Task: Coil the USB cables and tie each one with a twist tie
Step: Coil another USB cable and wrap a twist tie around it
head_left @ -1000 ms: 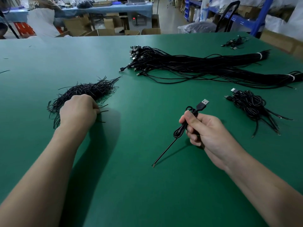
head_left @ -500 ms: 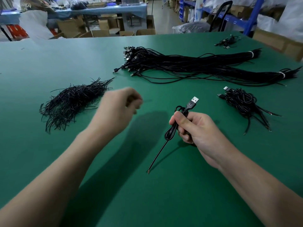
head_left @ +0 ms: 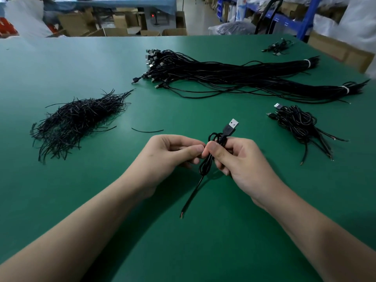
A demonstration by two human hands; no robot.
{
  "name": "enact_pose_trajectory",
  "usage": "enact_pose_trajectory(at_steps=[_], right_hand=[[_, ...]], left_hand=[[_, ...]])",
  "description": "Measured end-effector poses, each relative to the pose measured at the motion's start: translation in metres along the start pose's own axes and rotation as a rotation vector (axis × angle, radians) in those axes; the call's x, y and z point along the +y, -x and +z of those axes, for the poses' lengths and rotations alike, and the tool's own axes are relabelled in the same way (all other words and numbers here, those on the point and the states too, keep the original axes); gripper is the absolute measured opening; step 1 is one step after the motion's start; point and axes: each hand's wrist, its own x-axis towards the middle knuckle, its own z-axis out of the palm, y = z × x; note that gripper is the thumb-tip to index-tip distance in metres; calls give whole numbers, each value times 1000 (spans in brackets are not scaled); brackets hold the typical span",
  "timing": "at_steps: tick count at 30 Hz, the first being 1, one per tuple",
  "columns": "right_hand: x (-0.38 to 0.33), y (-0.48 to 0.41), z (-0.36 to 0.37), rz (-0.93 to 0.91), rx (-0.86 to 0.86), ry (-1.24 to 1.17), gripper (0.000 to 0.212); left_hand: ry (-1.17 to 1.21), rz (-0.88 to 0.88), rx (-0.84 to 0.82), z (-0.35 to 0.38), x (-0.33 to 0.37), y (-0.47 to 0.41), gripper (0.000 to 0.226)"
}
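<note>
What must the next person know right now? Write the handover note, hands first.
Right hand grips a coiled USB cable over the green table, plug up, bare-wire tail trailing down.
Left hand pinches at the coil's middle; whether it holds a twist tie is hidden.
Twist-tie pile lies left, one loose tie beside it.
Straight cables lie bundled at the back; coiled ones are piled right.
Done: this cable coiled.
Left: tie it, then work through the bundle.
</note>
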Motion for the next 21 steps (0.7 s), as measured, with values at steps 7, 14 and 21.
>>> enact_pose_trajectory(at_steps=[7, 14, 21], right_hand=[[7, -1, -3, -4, 100, 18, 26], [8, 1, -1, -64, 110, 77, 23], [8, 4, -3, -92, 165, 90, 27]], left_hand=[[219, -48, -200, 1, -2, 3, 23], [-287, 129, 109, 6, -7, 3, 23], [-492, 475, 184, 10, -3, 9, 41]])
